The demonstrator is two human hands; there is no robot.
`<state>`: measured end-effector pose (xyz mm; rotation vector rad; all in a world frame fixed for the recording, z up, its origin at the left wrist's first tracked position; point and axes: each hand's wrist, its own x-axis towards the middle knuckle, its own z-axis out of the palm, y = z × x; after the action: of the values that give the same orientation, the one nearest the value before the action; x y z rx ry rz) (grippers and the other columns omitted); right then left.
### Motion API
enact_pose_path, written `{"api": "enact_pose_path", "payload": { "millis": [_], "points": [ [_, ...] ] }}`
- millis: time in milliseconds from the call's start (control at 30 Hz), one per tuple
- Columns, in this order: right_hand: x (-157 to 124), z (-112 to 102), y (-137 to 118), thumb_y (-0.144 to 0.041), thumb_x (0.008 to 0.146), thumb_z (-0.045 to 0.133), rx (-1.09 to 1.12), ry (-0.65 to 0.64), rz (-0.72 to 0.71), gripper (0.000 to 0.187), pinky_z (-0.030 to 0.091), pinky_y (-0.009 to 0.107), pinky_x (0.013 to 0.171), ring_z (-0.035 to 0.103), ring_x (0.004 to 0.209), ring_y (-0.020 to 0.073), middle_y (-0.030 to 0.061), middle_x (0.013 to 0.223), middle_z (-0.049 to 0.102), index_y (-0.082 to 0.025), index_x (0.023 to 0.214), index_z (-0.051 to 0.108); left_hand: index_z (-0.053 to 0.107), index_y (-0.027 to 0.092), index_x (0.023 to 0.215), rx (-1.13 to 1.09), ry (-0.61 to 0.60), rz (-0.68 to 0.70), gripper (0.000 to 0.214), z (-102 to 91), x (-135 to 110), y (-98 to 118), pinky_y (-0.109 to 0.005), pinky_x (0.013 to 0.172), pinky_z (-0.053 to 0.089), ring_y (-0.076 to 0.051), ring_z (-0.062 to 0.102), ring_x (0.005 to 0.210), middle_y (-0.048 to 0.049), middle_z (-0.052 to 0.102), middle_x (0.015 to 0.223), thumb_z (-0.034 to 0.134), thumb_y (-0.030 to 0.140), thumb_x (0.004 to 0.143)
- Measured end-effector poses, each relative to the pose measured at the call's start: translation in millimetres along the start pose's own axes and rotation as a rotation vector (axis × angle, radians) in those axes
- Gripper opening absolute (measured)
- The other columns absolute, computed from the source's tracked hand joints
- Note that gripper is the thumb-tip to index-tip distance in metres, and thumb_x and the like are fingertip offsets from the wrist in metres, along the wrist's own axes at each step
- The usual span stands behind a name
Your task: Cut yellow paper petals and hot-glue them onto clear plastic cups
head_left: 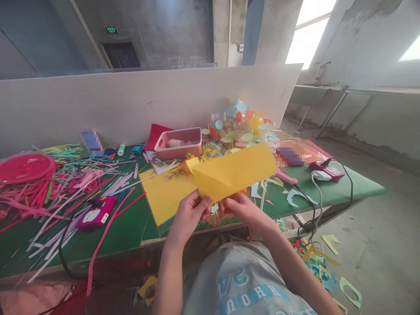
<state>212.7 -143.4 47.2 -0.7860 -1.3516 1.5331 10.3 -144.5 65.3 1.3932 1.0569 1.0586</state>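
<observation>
Yellow folded paper (232,171) is held up above the middle of the green table (344,186), close to its front edge, with both hands gripping it. The left hand (188,214) pinches its lower edge, and the right hand (243,208) grasps it just beside, its fingers apparently tucked behind the fold, though that is hard to see from this angle. Beneath lies a flat yellow sheet (164,194). Toward the back edge sit a pink plastic tray (178,143) and a heap of translucent coloured discs (234,127). Pink and white strips (62,192) spread across the left end, around a magenta device (96,213), and a round red lid (24,168) lies at the left edge.
</observation>
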Motion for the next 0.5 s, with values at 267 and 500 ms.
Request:
{"api": "enact_pose_path", "payload": {
  "millis": [267, 500],
  "points": [
    [3, 16, 5, -0.061, 0.077, 0.067, -0.141, 0.086, -0.019, 0.043, 0.042, 0.025, 0.056, 0.046, 0.055, 0.0111, -0.0031, 0.061, 0.055, -0.019, 0.072, 0.06, 0.053, 0.018, 0.08, -0.051, -0.108, -0.018, 0.035, 25.5, 5, -7, -0.02, 0.048, 0.034, -0.006, 0.04, 0.046, 0.0073, 0.048, 0.057, 0.066, 0.051, 0.082],
    [-5, -11, -2, -0.06, 0.081, 0.063, -0.309, 0.238, -0.033, 0.045, 0.045, 0.028, 0.062, 0.052, 0.058, 0.0143, 0.0001, 0.059, 0.06, -0.018, 0.066, 0.064, 0.053, 0.018, 0.075, -0.03, -0.036, -0.098, 0.037, 19.8, 4, -2, -0.02, 0.045, 0.032, -0.006, 0.038, 0.044, 0.0065, 0.049, 0.053, 0.068, 0.052, 0.077]
  ]
}}
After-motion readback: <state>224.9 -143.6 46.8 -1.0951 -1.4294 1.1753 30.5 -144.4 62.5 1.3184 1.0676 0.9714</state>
